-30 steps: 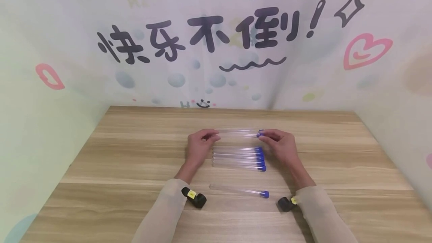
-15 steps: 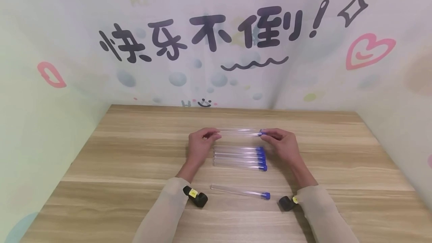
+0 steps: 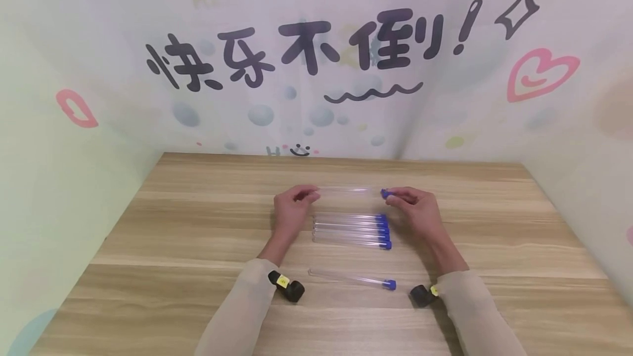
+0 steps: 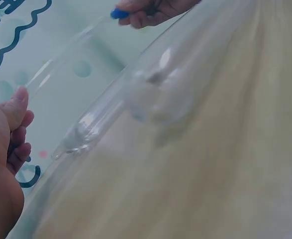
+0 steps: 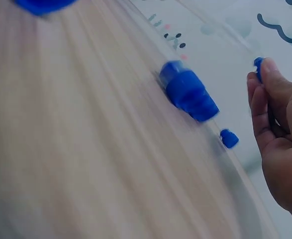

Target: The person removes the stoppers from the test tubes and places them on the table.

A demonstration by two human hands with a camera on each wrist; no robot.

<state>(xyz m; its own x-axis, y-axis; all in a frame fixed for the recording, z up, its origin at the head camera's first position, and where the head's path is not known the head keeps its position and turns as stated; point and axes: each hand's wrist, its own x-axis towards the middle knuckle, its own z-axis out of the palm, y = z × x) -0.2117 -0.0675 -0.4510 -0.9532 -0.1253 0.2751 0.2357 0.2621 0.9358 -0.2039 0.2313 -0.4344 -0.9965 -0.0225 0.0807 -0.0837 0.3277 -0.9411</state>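
My left hand (image 3: 293, 207) pinches the left end of a clear test tube (image 3: 346, 189) between thumb and fingers. The tube lies level across the far part of the table. At its right end my right hand (image 3: 417, 210) pinches a small blue cap (image 3: 386, 193); the fingertips partly cover it. In the left wrist view the glass (image 4: 68, 50) runs faintly from the left thumb (image 4: 19, 102) up to beside the cap (image 4: 120, 13). The right wrist view shows the cap (image 5: 258, 64) between thumb and index finger.
Nearer me lies a row of several capped test tubes (image 3: 348, 229), blue caps (image 3: 383, 232) to the right. One separate capped tube (image 3: 351, 278) lies closer still. A printed cloth (image 3: 237, 120) stands behind the wooden table (image 3: 173, 235).
My hands have drawn slightly apart, the left one a little back and left, the right one to the right with the cap. The tubes on the table stay put.
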